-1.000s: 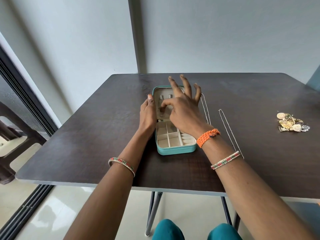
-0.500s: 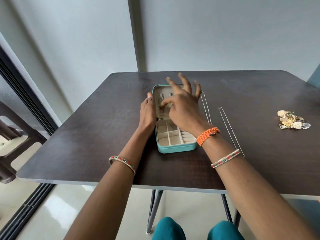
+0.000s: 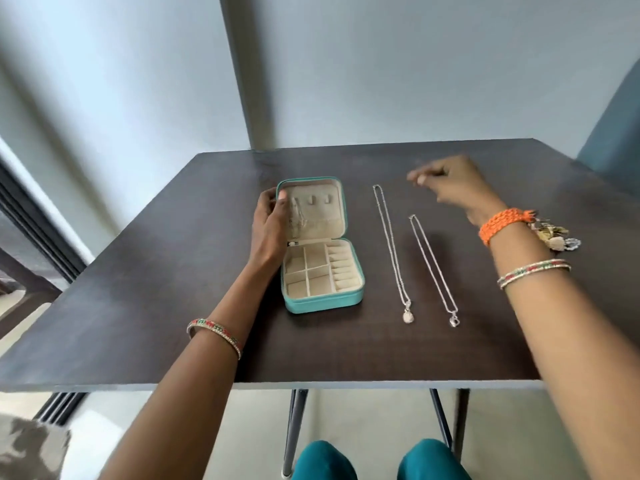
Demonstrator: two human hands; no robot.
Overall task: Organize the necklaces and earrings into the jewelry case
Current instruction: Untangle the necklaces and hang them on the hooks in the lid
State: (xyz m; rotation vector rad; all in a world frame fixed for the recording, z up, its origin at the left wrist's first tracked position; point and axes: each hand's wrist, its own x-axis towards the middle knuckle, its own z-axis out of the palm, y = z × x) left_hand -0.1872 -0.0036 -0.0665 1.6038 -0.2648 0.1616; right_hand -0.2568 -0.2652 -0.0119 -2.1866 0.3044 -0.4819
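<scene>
Two necklaces lie beside case; left hand grips lid, right blurred.

Dark table (grey wall behind)

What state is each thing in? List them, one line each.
jewelry case: open, lid propped up, tray compartments look empty.
left hand: grips the lid's left edge.
right hand: blurred, raised over the table, apparently holding nothing.
left necklace: stretched straight on the table.
right necklace: stretched straight alongside, apart.
earrings: heaped, partly hidden by the wrist.
</scene>
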